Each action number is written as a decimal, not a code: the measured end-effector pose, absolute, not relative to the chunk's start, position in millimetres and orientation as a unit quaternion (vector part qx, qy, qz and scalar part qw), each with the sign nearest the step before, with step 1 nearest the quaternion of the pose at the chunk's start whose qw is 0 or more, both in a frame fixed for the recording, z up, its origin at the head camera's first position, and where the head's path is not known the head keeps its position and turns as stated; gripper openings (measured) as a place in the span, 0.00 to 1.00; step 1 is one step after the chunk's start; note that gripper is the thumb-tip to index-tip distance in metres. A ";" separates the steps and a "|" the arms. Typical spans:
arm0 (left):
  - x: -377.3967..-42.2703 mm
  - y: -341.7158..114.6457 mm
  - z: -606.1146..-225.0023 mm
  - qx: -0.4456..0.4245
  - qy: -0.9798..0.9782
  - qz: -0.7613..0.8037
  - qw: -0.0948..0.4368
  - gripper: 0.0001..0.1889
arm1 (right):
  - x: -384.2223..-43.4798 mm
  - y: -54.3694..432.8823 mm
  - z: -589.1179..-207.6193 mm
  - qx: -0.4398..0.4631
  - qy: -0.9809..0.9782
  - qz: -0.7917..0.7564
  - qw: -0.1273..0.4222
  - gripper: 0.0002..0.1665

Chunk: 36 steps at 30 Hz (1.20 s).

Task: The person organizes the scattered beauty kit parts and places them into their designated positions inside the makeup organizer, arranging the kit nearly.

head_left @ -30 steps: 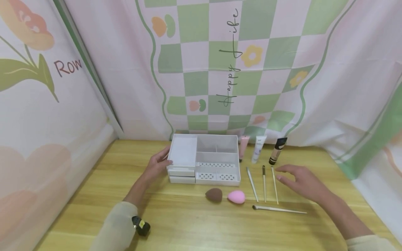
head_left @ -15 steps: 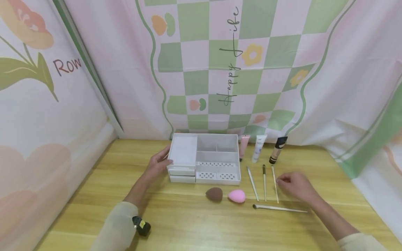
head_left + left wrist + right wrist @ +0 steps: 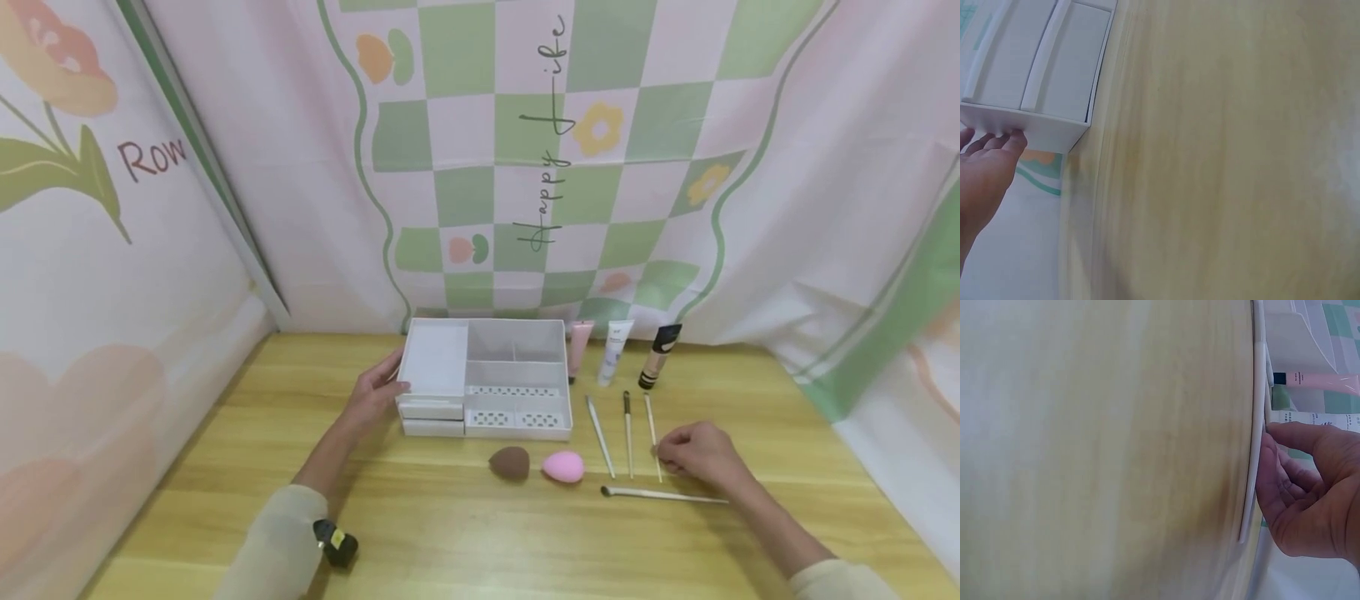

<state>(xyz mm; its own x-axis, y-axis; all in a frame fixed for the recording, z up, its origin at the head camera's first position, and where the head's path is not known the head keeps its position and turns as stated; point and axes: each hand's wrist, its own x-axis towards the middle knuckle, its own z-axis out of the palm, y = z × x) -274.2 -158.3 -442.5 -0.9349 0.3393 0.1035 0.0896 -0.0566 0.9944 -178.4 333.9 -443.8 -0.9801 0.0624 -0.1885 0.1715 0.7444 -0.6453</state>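
Note:
A white makeup organizer (image 3: 517, 375) with drawers and compartments stands on the wooden table. My left hand (image 3: 375, 393) rests against its left side; the left wrist view shows the fingertips (image 3: 1016, 136) touching the side wall below the drawer fronts (image 3: 1035, 56). My right hand (image 3: 701, 454) pinches the handle of the rightmost thin makeup brush (image 3: 651, 425) between thumb and fingers, low along it. That brush lies on the table beside a dark-tipped brush (image 3: 628, 433) and a pale brush (image 3: 598, 429). Another brush (image 3: 663, 495) lies crosswise in front.
A brown makeup sponge (image 3: 510, 463) and a pink one (image 3: 563, 467) lie before the organizer. Behind the brushes are a pink tube (image 3: 579, 350), a white tube (image 3: 615, 354) and a black-and-beige tube (image 3: 659, 358). A patterned curtain (image 3: 525, 167) hangs at the back.
My right hand has come down from beside the thin brush's tip to its lower handle, and its fingers have closed together there. The left hand stays at the organizer.

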 end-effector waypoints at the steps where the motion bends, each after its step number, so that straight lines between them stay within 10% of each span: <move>1: -273.8 -158.2 -442.7 0.154 0.682 0.709 0.088 0.37 | -178.4 333.4 -444.0 0.065 0.932 -0.348 0.077 0.13; 36: -273.0 -156.8 -440.2 0.141 0.688 0.706 0.097 0.37 | -188.3 322.3 -446.5 0.062 0.953 -0.286 0.078 0.19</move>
